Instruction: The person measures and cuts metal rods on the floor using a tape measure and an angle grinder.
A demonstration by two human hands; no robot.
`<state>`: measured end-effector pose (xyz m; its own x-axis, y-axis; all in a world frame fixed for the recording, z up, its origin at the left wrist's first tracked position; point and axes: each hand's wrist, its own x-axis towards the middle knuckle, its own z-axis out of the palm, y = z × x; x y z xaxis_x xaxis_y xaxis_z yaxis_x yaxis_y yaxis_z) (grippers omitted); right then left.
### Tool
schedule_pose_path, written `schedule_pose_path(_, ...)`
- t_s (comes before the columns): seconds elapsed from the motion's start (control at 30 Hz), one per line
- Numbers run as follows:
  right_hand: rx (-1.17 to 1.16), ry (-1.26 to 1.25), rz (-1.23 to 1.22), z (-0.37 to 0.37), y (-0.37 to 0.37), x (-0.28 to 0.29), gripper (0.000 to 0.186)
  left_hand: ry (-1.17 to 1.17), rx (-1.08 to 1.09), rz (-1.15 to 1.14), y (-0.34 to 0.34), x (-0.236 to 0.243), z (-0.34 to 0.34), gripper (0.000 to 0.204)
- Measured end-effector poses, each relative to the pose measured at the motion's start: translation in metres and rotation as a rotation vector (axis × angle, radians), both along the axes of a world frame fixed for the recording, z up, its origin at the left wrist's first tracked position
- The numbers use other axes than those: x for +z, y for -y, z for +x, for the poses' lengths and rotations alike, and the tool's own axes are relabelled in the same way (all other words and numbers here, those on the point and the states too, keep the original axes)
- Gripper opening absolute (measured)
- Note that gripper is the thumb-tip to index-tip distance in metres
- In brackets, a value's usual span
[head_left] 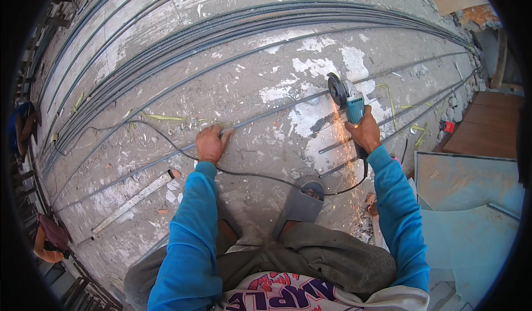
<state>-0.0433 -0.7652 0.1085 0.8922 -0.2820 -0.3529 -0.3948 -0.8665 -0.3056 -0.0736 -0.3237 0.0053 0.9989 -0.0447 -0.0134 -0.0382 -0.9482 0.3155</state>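
My right hand (364,128) grips the teal body of an angle grinder (353,108), whose disc (337,91) meets a long steel rebar (282,107) lying across the concrete floor. Orange sparks (346,161) stream from the disc toward my legs and past my right side. With its fingers curled over the same rebar, my left hand (210,143) holds it to the left of the cut. A black power cord (249,175) runs from the grinder past my grey sandal (303,203) and under my left arm.
Bundled rebars (233,17) curve across the back; loose bars (388,128) lie at right. Boards (487,128) and pale sheets (465,183) cover the right side. A metal strip (130,203) lies lower left. Two other people (22,125) (50,239) are at the far left edge.
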Motion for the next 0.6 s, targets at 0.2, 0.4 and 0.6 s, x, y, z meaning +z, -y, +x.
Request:
schedule_pose_path(0.2,-0.002,0.005,0.017,-0.0032,0.0028,-0.0019,0.062,0.003,-0.002,-0.009,-0.0010,0.0009,0.0002,0.040)
schedule_pose_path(0.4,0.013,0.026,0.000,-0.0025,0.0011,-0.0011,0.062,0.006,-0.004,-0.014,0.0004,0.0021,0.0007,0.040)
schedule_pose_path(0.6,0.007,0.019,0.003,0.0027,-0.0026,0.0027,0.062,-0.005,-0.001,-0.016,0.0005,0.0037,0.0006,0.040)
